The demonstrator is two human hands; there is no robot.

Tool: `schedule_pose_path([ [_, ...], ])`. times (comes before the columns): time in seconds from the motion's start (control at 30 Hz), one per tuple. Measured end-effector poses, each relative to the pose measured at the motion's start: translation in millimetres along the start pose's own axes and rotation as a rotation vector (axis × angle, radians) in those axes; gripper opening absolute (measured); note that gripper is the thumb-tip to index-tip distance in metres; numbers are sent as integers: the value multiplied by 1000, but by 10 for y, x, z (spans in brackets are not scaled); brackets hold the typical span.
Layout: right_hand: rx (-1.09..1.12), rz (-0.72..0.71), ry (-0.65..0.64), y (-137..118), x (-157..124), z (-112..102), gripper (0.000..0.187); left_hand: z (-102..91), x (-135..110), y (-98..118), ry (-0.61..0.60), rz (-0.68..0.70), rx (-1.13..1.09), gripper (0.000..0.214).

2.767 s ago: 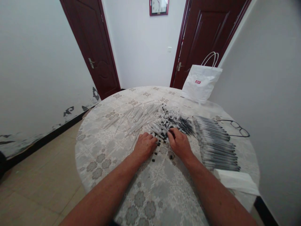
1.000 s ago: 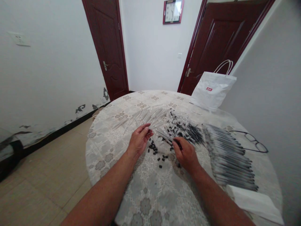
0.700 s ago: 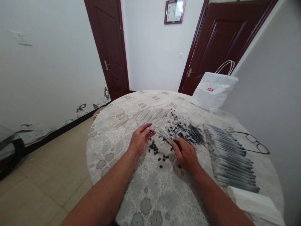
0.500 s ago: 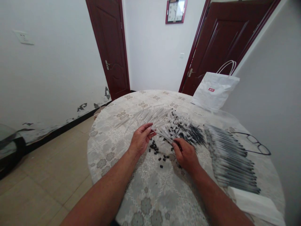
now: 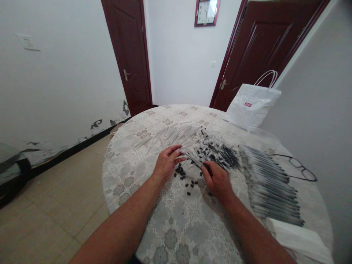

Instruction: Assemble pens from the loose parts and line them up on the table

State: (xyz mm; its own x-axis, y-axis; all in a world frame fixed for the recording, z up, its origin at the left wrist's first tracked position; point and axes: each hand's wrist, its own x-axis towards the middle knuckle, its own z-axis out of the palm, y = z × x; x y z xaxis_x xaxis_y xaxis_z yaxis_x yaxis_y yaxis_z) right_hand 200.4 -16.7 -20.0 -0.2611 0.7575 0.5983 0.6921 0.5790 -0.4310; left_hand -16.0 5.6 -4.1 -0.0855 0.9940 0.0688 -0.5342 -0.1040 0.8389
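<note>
Both forearms [image 5: 121, 220] are extended forward, the left hand [image 5: 165, 164] held palm inward with fingers loosely bent, the right hand [image 5: 218, 178], near it, turned knuckles up, thumb pinched against curled fingers.

Looks like a room in a home, judging by a flowered tablecloth [image 5: 170, 220] beneath the fingers [image 5: 173, 147], dark red panelled doors [image 5: 129, 47] with lever handles [image 5: 125, 74] and a framed wall clock [image 5: 206, 14] beyond them, a power socket [image 5: 28, 42] and floor tiles [image 5: 55, 216] off to their left, and eyeglasses [image 5: 301, 168] lying to their right.
</note>
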Motion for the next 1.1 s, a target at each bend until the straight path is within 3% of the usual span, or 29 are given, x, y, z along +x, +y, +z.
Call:
schedule_pose_path([
  [0.3, -160, -216, -24, -84, 10, -17, 18, -20, 14, -2, 70, -33, 11, 35],
  [0.43, -146, -211, -32, -139, 2, -13, 19, -16, 8, -8, 47, -52, 17, 29],
  [0.77, 103, 84, -75, -233, 11, -49, 17, -32, 26, -44, 54, -102, 60, 29],
  [1.1, 595, 486, -208, -173, 43, -5, 24, -41, 39, -82, 49, -88, 138, 31],
])
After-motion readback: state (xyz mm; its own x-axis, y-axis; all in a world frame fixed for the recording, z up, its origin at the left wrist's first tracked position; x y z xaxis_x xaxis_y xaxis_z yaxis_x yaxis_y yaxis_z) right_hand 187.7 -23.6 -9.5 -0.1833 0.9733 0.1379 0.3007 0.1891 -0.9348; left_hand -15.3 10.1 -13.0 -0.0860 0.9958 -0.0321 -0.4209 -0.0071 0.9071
